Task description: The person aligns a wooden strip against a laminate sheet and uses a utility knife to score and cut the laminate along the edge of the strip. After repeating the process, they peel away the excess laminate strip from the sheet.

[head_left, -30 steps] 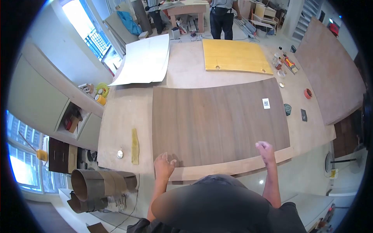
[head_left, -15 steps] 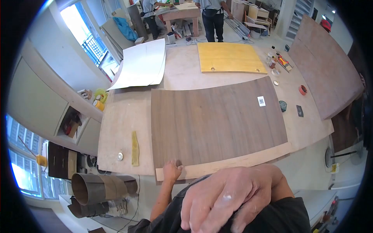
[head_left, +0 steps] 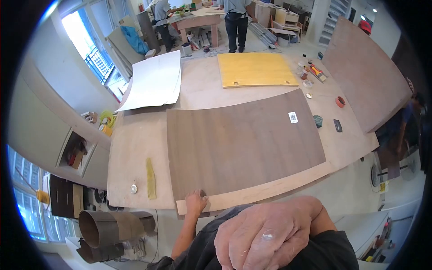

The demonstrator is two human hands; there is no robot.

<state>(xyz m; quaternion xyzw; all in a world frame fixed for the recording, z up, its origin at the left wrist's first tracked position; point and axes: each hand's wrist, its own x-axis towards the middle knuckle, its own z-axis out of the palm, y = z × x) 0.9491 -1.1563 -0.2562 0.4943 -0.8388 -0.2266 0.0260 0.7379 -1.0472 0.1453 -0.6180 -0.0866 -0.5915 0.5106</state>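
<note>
A large dark brown veneer sheet [head_left: 243, 144] lies on the plywood worktable [head_left: 135, 148], with a white QR label [head_left: 293, 117] near its far right corner. A pale board [head_left: 270, 189] sticks out under its near edge. My left hand [head_left: 195, 201] rests on the near left corner of the sheet, fingers down on the edge. Close to the camera, my right hand [head_left: 265, 236] is raised with its back toward the lens and fingers curled; it holds nothing that I can see.
A yellow board [head_left: 254, 69] and a white sheet [head_left: 153, 81] lie at the far side. Small bottles, tape rolls [head_left: 340, 101] and tools sit at the right. A yellow strip [head_left: 150, 177] and a round tin [head_left: 133, 188] lie left. Two people stand at a far bench. Rolled sheets [head_left: 108, 225] lie on the floor.
My right hand has left the sheet's near edge and risen close to the camera. My left hand has settled onto the sheet's near left corner. The view has shifted slightly.
</note>
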